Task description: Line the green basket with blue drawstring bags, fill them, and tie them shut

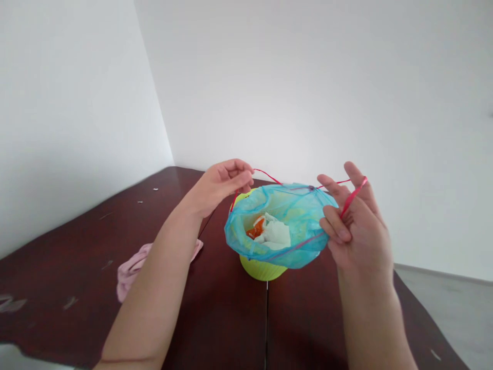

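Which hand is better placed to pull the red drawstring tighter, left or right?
Probably the right hand: the red drawstring loops over a raised finger and runs down to curled ones, so it seems less likely to slip. The left hand appears to pinch it only at the fingertips.

Two hands [226,186] [361,231], two red drawstring loops [269,175] [353,197], one blue bag [311,216], one yellow-green bin [264,270], one pink cloth [131,270], one table [304,318]

Pink fabric [131,270], perhaps clothing, lies on the table [223,313].

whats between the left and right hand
In the head view, an open blue drawstring bag sits there, lining a yellow-green bin; its red drawstring reaches the left hand and right hand.
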Demonstrator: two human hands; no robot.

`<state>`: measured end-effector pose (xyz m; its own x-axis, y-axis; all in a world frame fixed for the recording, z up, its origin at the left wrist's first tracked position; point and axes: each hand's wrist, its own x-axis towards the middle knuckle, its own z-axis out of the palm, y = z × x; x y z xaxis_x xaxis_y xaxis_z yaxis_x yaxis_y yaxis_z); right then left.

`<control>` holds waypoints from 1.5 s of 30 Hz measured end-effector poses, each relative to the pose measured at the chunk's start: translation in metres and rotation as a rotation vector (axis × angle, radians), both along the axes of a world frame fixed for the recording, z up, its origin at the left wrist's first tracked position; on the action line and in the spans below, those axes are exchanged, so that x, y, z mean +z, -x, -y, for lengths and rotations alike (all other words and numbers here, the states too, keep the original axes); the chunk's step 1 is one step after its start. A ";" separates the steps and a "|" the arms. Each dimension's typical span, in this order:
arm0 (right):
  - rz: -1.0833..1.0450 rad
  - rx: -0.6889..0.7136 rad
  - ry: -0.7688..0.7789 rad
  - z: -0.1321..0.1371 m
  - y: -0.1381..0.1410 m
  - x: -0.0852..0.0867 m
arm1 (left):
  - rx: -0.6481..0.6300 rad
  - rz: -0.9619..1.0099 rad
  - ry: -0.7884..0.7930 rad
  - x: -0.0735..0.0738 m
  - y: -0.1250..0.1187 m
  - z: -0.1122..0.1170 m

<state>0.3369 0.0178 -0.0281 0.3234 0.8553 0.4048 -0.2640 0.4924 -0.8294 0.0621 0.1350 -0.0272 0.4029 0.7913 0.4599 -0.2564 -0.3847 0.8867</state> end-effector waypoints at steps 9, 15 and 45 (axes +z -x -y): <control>-0.144 0.030 -0.085 -0.021 -0.042 -0.013 | 0.085 0.486 0.012 0.011 0.008 0.003; -0.233 0.055 -0.062 -0.029 -0.045 -0.018 | 0.190 0.447 -0.120 0.007 0.008 0.014; -0.132 -0.528 -0.500 0.013 0.002 0.009 | 0.465 -0.251 -0.154 0.029 0.030 0.038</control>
<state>0.3345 0.0051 -0.0187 0.7139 0.2956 0.6348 0.0307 0.8924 -0.4502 0.0324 0.0971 0.0014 0.1385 0.8434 0.5192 0.1835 -0.5370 0.8234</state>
